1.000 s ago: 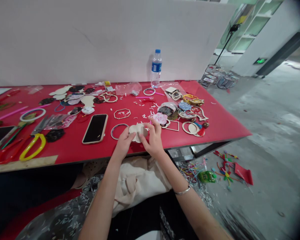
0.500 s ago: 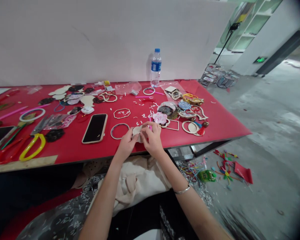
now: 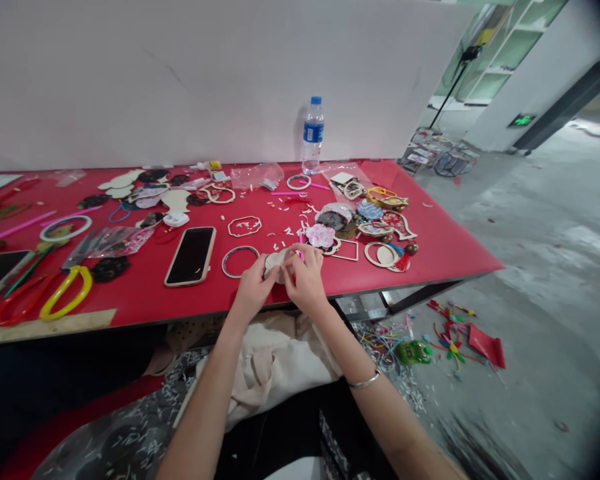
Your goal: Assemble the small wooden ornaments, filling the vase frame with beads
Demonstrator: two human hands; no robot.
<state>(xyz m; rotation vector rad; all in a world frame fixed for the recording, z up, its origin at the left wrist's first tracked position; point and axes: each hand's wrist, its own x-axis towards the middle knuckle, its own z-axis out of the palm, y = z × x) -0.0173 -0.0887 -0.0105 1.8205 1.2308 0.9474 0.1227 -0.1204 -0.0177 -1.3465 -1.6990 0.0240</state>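
Note:
Between my two hands, close to the table's front edge, is a small pale disc-like piece [image 3: 275, 261]; its exact kind is hard to make out. My left hand [image 3: 253, 285] pinches it from the left. The fingers of my right hand [image 3: 304, 275] are closed on its right side. A ring of tape [image 3: 239, 261] lies just left of my left hand. Beyond my right hand sit a pink flower-shaped piece [image 3: 321, 235] and a pink stick. White paper scraps are scattered in front of my fingers.
A phone [image 3: 191, 256] lies to the left, with yellow-handled scissors [image 3: 69, 293] farther left. A water bottle [image 3: 313, 136] stands against the white panel. Wooden frames and ornaments [image 3: 386, 227] are heaped on the right of the red table [image 3: 445, 243]. A cream bag [image 3: 280, 367] rests on my lap.
Both hands stay in nearly the same place on the pale piece, with only slight finger movement. The whole view has shifted very slightly.

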